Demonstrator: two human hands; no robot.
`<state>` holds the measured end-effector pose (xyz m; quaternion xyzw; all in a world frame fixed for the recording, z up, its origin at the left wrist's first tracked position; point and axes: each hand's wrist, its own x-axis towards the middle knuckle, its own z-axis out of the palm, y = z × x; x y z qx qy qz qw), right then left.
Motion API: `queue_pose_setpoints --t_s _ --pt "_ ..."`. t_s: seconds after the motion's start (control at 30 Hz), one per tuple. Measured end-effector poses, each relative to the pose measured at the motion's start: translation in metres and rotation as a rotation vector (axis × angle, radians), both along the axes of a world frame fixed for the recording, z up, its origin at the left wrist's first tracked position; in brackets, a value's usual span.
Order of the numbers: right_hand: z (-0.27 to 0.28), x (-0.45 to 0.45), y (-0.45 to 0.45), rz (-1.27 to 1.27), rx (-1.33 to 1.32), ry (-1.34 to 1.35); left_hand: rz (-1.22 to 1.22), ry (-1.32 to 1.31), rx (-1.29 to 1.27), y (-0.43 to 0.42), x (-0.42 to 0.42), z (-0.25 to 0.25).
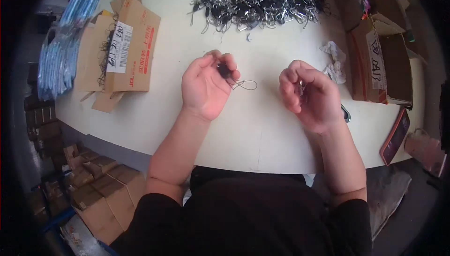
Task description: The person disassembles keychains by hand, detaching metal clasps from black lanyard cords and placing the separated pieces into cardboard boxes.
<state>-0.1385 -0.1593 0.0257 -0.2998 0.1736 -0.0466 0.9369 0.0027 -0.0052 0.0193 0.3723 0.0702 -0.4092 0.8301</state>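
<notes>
My left hand (208, 85) is raised over the white table (253, 134), its curled fingers closed on a small black strap piece (224, 71). From that piece a thin cord loop (246, 85) sticks out to the right. Opposite it, my right hand (311, 94) has its fingers curled around a small shiny metal clasp (301, 87), partly hidden by the fingers. The two hands are apart. Beyond them, at the table's far side, lies a big pile of black straps with silver clasps (258, 3).
An open cardboard box (136, 45) with black cords stands left, beside stacked blue plastic packets (58, 64). More open boxes (368, 68) stand right, near crumpled tissue (333, 61). A phone (396, 136) lies at the right edge. Cartons (110, 195) are stacked below left.
</notes>
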Motion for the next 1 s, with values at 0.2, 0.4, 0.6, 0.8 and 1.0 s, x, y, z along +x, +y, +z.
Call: queue_pose_setpoints --t_s 0.2,0.4,0.6,0.8,1.0 --pt "-0.003 0.004 -0.005 -0.048 0.209 0.031 -0.222 -0.04 -0.022 0.014 0.026 0.007" --pt "-0.005 0.001 -0.006 -0.018 0.229 -0.004 -0.151 -1.373 1.07 -0.015 0.104 0.008" --pt "-0.004 0.001 -0.008 0.002 0.16 -0.003 -0.284 -1.514 1.398 -0.05 0.145 -0.01" --pt "-0.002 0.0 -0.005 0.013 0.139 -0.016 -0.291 -1.451 1.367 -0.054 0.139 -0.005" --pt "0.0 0.0 -0.002 0.028 0.12 -0.016 -0.262 -1.571 1.319 -0.043 0.149 -0.018"
